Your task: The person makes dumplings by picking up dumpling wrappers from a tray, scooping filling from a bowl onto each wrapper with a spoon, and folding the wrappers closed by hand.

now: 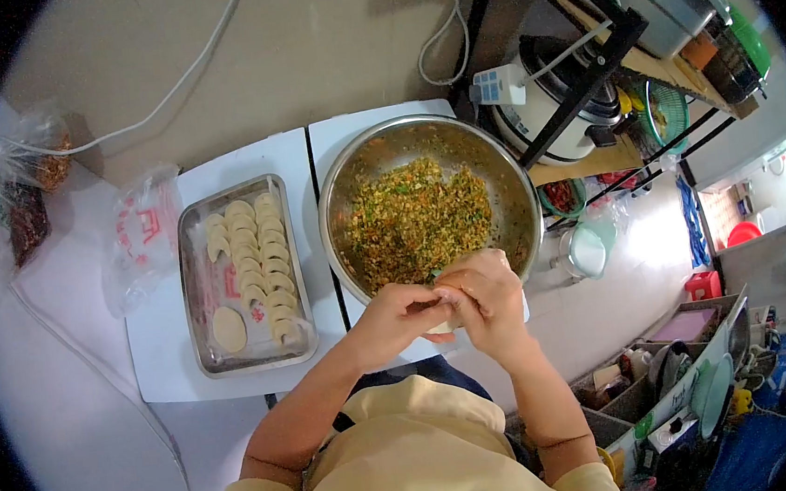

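Note:
My left hand (pixel 402 322) and my right hand (pixel 487 303) meet over the near rim of a large steel bowl (pixel 335 250). Between their pinched fingers is a pale dumpling (pixel 444 326), mostly hidden by the fingers. Chopped filling (pixel 419 220) with green and orange bits lies in the bowl. Left of it, a rectangular metal tray (pixel 198 342) carries rows of folded dumplings (pixel 245 244). A round dough wrapper (pixel 229 329) lies at the tray's near left; whether it is single or stacked, I cannot tell.
Bowl and tray stand on a white table (pixel 162 359) against the wall. A crumpled plastic bag (pixel 144 234) lies left of the tray. A black-framed shelf (pixel 583 70) with a rice cooker (pixel 546 120) and a power strip (pixel 499 85) rises at the right. A white cable (pixel 165 97) hangs across the wall.

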Demonstrator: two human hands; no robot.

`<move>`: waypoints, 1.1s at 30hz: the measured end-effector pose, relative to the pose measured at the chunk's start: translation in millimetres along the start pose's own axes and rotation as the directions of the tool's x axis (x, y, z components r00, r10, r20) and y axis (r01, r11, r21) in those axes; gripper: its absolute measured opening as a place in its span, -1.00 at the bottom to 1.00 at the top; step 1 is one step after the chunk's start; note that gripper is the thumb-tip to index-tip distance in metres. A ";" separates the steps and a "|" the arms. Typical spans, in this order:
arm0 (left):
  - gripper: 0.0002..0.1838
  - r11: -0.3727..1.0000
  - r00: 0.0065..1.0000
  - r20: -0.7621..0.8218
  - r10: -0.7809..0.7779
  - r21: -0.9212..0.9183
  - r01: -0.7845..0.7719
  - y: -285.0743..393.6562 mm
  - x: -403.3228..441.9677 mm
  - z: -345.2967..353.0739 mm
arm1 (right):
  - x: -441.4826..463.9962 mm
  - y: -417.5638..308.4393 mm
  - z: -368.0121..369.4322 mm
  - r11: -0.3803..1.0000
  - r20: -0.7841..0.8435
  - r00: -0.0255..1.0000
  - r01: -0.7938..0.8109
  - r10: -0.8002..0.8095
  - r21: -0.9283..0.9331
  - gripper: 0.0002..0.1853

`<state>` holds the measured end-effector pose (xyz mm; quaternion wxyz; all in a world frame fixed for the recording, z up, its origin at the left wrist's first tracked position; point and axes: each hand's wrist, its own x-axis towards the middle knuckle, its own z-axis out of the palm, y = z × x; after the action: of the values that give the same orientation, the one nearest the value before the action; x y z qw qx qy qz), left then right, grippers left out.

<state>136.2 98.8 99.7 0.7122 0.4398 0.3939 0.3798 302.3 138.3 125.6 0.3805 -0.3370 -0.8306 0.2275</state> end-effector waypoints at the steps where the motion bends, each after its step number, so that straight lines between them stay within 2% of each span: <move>1: -0.77 0.997 0.999 -0.016 0.031 0.075 -0.029 0.2 -0.5 -1.5 | 0.6 0.5 -0.8 1.000 0.034 0.999 -0.002 0.002 0.003 -0.88; 2: -0.77 0.997 0.999 -0.017 0.033 0.074 -0.032 1.3 -1.3 -2.4 | 1.1 -2.8 2.8 1.000 0.036 0.999 0.000 0.000 0.003 -0.88; 3: -0.77 0.994 0.999 -0.042 -0.008 0.106 0.012 3.0 -2.6 -2.9 | 0.9 -8.9 9.4 0.879 -0.027 0.961 -0.240 0.275 0.412 -0.86; 4: -0.77 0.989 0.996 -0.069 -0.049 0.135 0.058 4.6 -3.6 -3.0 | -0.4 -12.8 13.0 0.548 0.033 0.847 -0.372 0.530 0.749 -0.84; 5: -0.77 0.989 0.996 -0.071 -0.046 0.134 0.056 4.8 -4.1 -1.0 | -2.7 -12.6 13.2 0.549 0.035 0.849 -0.372 0.528 0.748 -0.84; 7: -0.76 0.995 0.989 -0.144 0.028 -0.089 -0.041 3.4 -5.7 4.8 | -8.4 -9.6 14.8 0.378 0.117 0.815 -0.384 0.568 0.843 -0.83; 8: -0.76 0.995 0.989 -0.145 0.029 -0.090 -0.043 3.4 -6.8 4.4 | -10.0 -9.7 19.0 0.378 0.118 0.816 -0.384 0.566 0.842 -0.83; 10: -0.77 0.987 0.991 -0.116 0.067 -0.136 -0.083 4.0 -8.0 4.0 | -11.5 -11.3 27.5 0.538 0.038 0.860 -0.352 0.509 0.766 -0.85; 11: -0.77 0.987 0.991 -0.114 0.067 -0.137 -0.083 5.9 -9.4 5.1 | -11.7 -13.4 26.9 0.539 0.037 0.860 -0.352 0.509 0.765 -0.85; 13: -0.78 0.993 0.990 -0.100 0.095 -0.053 -0.101 11.9 -13.1 8.1 | -11.1 -18.1 25.5 0.696 -0.006 0.866 -0.398 0.500 0.598 -0.86; 14: -0.78 0.993 0.990 -0.101 0.096 -0.055 -0.102 13.6 -15.0 7.4 | -10.3 -18.1 26.0 0.696 -0.005 0.866 -0.398 0.500 0.597 -0.86; 16: -0.73 0.999 0.997 -0.073 0.024 -0.028 -0.026 15.7 -17.9 4.7 | -7.4 -17.4 26.5 0.840 -0.022 0.945 -0.278 0.325 0.465 -0.83; 17: -0.73 0.999 0.997 -0.076 0.026 -0.030 -0.028 13.7 -19.0 4.2 | -5.6 -21.7 26.6 0.841 -0.019 0.946 -0.278 0.323 0.464 -0.83; 19: -0.73 0.986 0.984 -0.149 0.093 -0.126 -0.112 8.6 -19.6 5.1 | -0.2 -33.1 27.1 0.551 0.077 0.847 -0.407 0.525 0.729 -0.78; 20: -0.73 0.985 0.984 -0.153 0.095 -0.128 -0.115 9.1 -20.7 6.0 | -1.1 -33.6 31.0 0.552 0.081 0.849 -0.408 0.522 0.727 -0.78; 22: -0.72 0.930 0.967 -0.213 0.143 -0.305 -0.205 12.8 -23.6 8.7 | -4.9 -32.2 39.2 0.719 -0.063 0.905 -0.290 0.420 0.632 -0.70; 26: -0.71 0.938 0.967 -0.217 0.134 -0.287 -0.194 13.0 -30.8 3.2 | -4.7 -32.4 43.3 0.727 0.003 0.904 -0.345 0.427 0.594 -0.65; 28: -0.71 0.965 0.970 -0.219 0.107 -0.212 -0.154 15.3 -37.4 -4.3 | -3.0 -31.9 44.9 0.825 -0.002 0.949 -0.274 0.316 0.494 -0.61; 29: -0.71 0.965 0.969 -0.223 0.107 -0.213 -0.156 13.9 -40.3 -7.7 | -3.4 -33.3 43.0 0.824 0.002 0.949 -0.274 0.315 0.495 -0.61; 31: -0.71 0.954 0.962 -0.252 0.104 -0.248 -0.168 10.4 -44.4 -14.9 | -3.8 -38.0 36.0 0.870 -0.070 0.915 -0.351 0.397 0.346 -0.61; 33: -0.71 0.950 0.954 -0.281 0.107 -0.254 -0.181 9.9 -47.5 -17.4 | -5.6 -40.6 35.3 0.863 -0.071 0.903 -0.379 0.424 0.335 -0.66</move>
<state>99.6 65.5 114.4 0.6780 0.3093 0.3947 0.5375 261.5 102.7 127.3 0.4312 -0.4534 -0.6659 0.4062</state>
